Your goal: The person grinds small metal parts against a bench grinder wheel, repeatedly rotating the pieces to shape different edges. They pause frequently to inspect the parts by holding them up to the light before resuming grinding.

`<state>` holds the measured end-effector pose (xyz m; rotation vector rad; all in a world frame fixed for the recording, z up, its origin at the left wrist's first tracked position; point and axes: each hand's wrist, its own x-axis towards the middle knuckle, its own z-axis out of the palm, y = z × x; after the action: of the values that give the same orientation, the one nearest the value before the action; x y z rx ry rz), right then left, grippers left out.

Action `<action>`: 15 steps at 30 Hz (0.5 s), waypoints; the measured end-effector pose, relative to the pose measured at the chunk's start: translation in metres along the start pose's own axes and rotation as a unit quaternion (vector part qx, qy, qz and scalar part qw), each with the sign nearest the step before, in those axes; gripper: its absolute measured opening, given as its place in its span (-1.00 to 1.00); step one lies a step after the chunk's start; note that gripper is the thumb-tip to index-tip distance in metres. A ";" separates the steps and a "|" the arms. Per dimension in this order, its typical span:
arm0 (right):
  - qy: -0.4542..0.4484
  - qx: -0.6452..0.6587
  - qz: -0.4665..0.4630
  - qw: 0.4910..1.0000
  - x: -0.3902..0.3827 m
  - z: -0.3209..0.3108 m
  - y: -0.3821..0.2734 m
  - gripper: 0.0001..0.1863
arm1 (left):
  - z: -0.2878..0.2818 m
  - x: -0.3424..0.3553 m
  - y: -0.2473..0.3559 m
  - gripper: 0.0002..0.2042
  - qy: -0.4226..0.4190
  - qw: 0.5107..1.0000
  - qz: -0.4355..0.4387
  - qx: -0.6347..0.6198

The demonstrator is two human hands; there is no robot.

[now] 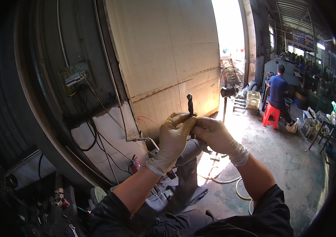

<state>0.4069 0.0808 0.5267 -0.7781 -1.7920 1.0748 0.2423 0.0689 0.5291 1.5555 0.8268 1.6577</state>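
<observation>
A dark twist drill bit [190,105] stands upright in front of me, its pointed tip up. My left hand [176,132], in a pale thin glove, pinches it low down between thumb and fingers. Close against it, my right hand [218,136], gloved alike, has its fingers closed at the bit's lower end. That lower end is hidden by the fingers. Just below both hands is a dark, rounded machine body [190,151] on a pedestal, partly covered by them.
A large tan door panel [168,51] rises ahead. Left of it hangs an electrical breaker box [75,79] with loose cables. A pedestal fan [231,89] stands by the bright doorway. At right, a person in blue [278,89] sits on a red stool [270,115]. A hose [237,182] lies on the floor.
</observation>
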 end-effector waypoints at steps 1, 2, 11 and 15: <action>0.003 0.005 0.003 1.000 -0.001 0.000 -0.002 -0.68 | 0.000 0.000 0.001 -0.85 0.000 1.000 -0.001 0.006; 0.006 0.008 0.007 1.000 -0.001 0.001 -0.003 -0.68 | 0.001 0.000 0.002 -0.85 0.001 1.000 -0.002 0.012; 0.014 0.022 0.021 0.999 0.001 0.003 -0.009 -0.68 | -0.002 0.003 -0.003 -0.80 -0.011 0.999 -0.032 -0.024; 0.019 0.046 -0.009 0.999 0.005 0.001 0.005 -0.71 | 0.002 0.003 0.000 -0.83 0.002 0.999 -0.025 -0.022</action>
<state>0.4038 0.0869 0.5243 -0.7209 -1.7036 1.1151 0.2438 0.0712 0.5306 1.4903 0.8179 1.6325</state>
